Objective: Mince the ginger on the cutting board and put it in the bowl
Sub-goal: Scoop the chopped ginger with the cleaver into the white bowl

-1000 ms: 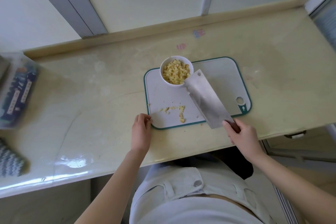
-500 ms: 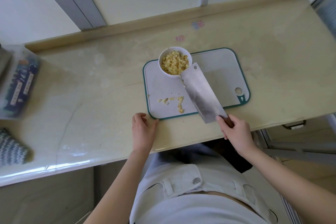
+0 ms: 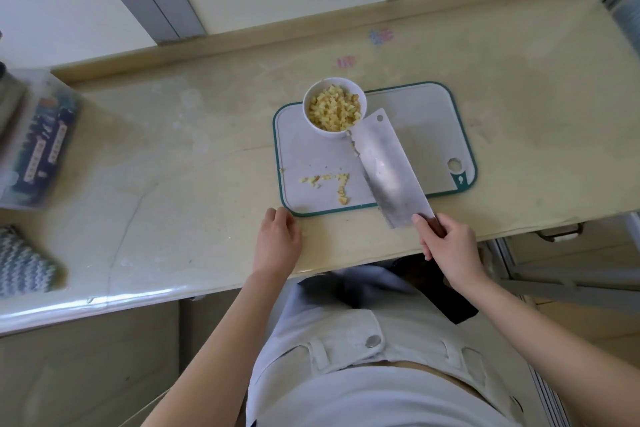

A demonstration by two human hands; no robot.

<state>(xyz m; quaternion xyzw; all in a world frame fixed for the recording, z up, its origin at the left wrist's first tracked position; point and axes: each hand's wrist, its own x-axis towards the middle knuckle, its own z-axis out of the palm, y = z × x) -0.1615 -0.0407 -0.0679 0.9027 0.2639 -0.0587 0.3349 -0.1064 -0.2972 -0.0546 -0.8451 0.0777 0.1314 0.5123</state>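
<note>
Your right hand (image 3: 450,246) grips the cleaver (image 3: 388,166) by its handle, and the blade tip beyond your fingers meets the white bowl (image 3: 308,118), which is full of minced ginger (image 3: 334,109). Your left hand (image 3: 277,243) rests on the counter (image 3: 173,184), fingers loosely bent and holding nothing. Ginger scraps (image 3: 332,182) lie on the cutting board (image 3: 426,135) just past its fingertips.

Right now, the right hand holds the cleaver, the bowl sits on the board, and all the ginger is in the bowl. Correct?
Not all: the head view shows ginger bits lying on the board. The right hand holds the cleaver; the bowl sits on the board.
</note>
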